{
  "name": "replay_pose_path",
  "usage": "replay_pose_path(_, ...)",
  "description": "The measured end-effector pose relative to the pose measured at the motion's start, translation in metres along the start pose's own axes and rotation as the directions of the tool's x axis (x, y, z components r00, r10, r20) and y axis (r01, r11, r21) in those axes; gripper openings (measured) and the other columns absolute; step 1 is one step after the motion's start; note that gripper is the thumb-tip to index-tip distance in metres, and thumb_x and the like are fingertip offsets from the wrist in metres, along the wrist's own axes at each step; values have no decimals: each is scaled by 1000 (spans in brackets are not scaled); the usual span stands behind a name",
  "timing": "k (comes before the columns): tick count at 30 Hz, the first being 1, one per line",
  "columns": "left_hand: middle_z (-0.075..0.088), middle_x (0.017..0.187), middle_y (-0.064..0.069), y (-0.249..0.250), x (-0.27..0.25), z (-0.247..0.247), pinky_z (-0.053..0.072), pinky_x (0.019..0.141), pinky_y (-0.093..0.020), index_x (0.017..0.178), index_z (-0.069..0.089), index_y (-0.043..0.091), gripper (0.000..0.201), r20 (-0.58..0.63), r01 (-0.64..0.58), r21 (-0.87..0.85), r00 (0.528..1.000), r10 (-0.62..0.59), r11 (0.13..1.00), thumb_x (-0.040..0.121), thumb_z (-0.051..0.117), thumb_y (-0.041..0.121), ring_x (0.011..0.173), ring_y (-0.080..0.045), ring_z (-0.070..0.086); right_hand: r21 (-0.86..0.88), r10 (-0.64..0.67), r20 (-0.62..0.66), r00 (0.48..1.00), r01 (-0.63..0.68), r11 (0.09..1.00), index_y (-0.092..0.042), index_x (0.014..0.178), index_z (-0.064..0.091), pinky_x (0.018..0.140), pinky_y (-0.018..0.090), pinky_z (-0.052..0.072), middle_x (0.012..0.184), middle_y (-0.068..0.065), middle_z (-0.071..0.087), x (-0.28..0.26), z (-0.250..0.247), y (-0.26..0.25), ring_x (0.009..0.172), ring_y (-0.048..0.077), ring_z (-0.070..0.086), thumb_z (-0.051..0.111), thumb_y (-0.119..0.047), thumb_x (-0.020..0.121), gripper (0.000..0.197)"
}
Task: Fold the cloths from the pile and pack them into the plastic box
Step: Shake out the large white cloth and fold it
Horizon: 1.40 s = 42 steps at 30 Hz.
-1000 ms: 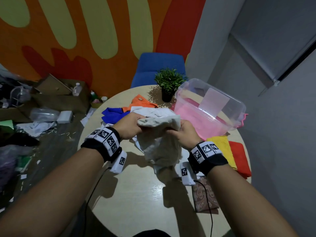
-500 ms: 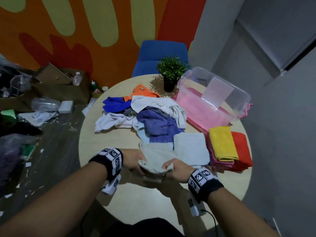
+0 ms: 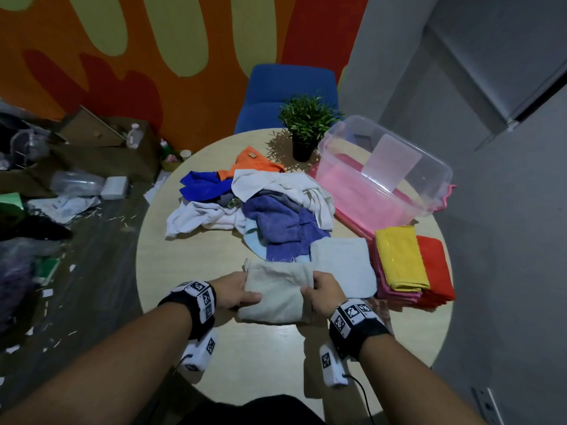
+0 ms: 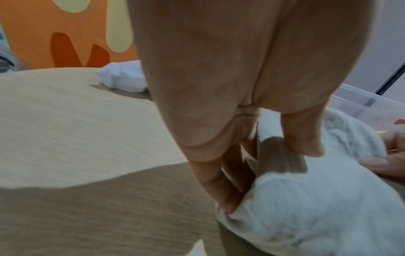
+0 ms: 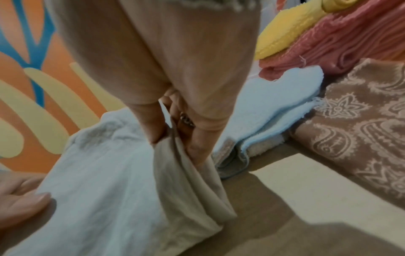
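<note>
We see a round pale wood worktop (image 3: pixel 270 357) in a room with an orange, red and green painted wall and a grey wall. One blue chair (image 3: pixel 288 96) stands beyond the worktop; one potted plant (image 3: pixel 305 124) sits at its far edge. Left of the worktop, the floor is littered with cardboard and plastic. One clear plastic box (image 3: pixel 383 176), pink inside, lies just right of the plant. The loose pile (image 3: pixel 254 207) sits mid-worktop. At the near edge, one beige cloth (image 3: pixel 277 294) lies folded. Our left hand (image 3: pixel 234 291) pinches its left edge, fingers (image 4: pixel 219 187) curled under. Our right hand (image 3: pixel 322 291) grips its right edge. One pale folded cloth (image 3: pixel 340 265) lies just beside it, then one folded stack (image 3: pixel 411 265), yellow on top.
</note>
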<state>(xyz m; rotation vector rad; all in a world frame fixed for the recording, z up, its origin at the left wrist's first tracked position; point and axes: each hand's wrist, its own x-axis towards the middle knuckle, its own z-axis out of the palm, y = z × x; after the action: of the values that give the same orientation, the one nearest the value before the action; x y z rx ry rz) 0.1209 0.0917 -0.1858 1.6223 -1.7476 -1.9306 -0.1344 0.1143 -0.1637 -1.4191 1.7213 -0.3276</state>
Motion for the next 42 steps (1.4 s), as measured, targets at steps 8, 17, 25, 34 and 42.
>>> replay_pose_path(8,64,124,-12,2,21,6,46,99,-34,125,62,2,51,-230,250,103,948,-222,963,106,36,42,113,-32,61,73,159,-135,978,-150,986,-13,110,61,75,22,40,88,2,64,12,0,-11,84,18,60,67,-9,85,26)
replay_pose_path(17,59,117,-11,23,27,10,48,81,-37,121,48,12,39,-573,386,447,816,-73,807,94,59,38,108,-34,59,-595,-370,239,898,437,674,-22,130,57,105,41,41,145,-2,43,6,23,-17,127,27,42,66,-30,85,47)
replay_pose_path(25,47,132,0,16,26,19,45,97,-37,127,55,26,41,-106,-10,841,977,183,541,89,61,12,119,-25,43,-622,-199,452,869,468,628,-16,144,39,118,45,28,163,4,15,6,36,2,147,30,20,76,-58,71,92)
replay_pose_path(34,38,133,3,12,5,30,45,96,-44,133,40,34,98,91,-125,936,989,117,329,49,70,74,121,-24,36,-678,-218,445,869,486,552,-16,140,41,109,46,41,157,4,15,-11,32,9,137,29,33,84,-51,67,92)
replay_pose_path(42,56,125,-11,18,0,39,47,94,-40,118,55,16,28,30,-100,942,976,215,322,92,55,26,115,-31,50,-706,-279,389,878,479,522,-18,127,49,93,45,47,127,4,44,-16,40,11,116,28,46,68,-34,80,53)
